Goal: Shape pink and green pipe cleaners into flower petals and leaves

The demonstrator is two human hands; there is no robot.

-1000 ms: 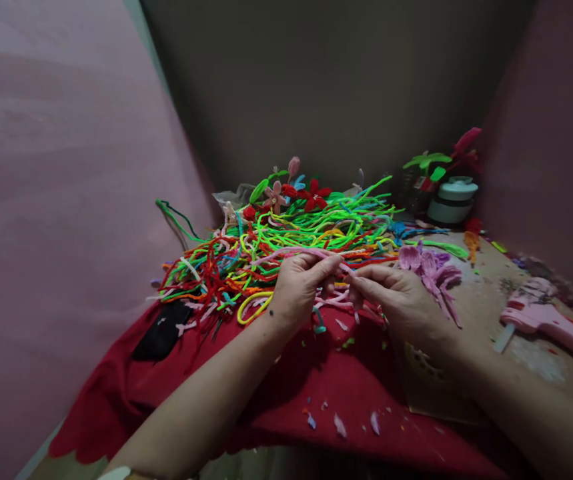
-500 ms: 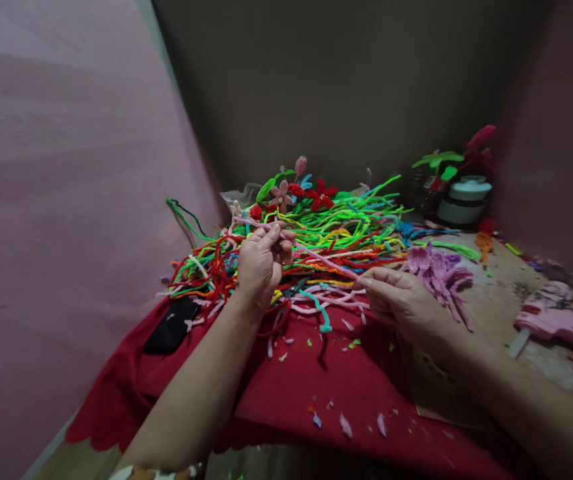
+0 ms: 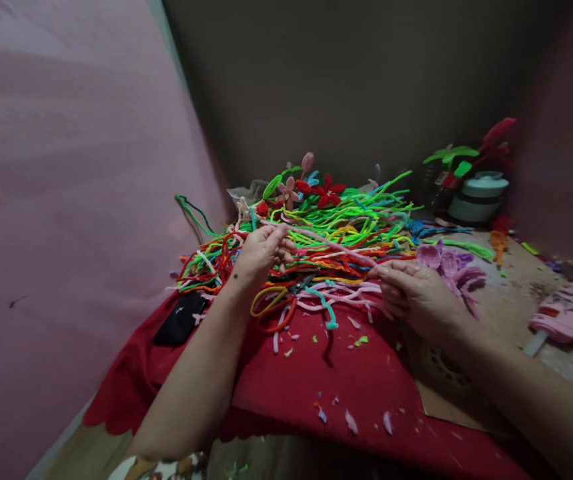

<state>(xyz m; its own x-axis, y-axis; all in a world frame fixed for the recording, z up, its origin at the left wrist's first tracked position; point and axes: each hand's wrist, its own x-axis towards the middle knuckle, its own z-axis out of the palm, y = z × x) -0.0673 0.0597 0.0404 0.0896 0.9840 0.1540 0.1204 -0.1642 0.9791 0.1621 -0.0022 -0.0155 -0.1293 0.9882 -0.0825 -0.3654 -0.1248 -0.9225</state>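
Note:
A pink pipe cleaner (image 3: 330,244) stretches between my two hands, above the pile. My left hand (image 3: 265,250) pinches it near its far left part, with a short end showing past the fingers. At the other end, my right hand (image 3: 406,288) grips it between thumb and fingers. Below lies a big heap of coloured pipe cleaners (image 3: 361,217), green at the back, red, orange and pink nearer. Scissors with yellow and orange handles (image 3: 276,310) rest just under my left hand. Pink fuzzy petal shapes (image 3: 449,270) sit beyond my right hand.
A pink glue gun (image 3: 569,313) lies on cardboard (image 3: 501,293) at the right. Behind it stand a lidded jar (image 3: 479,197) and fuzzy flowers. A black phone-like object (image 3: 180,320) is on the red cloth (image 3: 326,380), among scattered scraps. Walls enclose the back and left.
The view has shifted slightly, so things sit further right. My left hand has moved aside a little from the scissors, whose handles now show. Both hands still hold the pink pipe cleaner.

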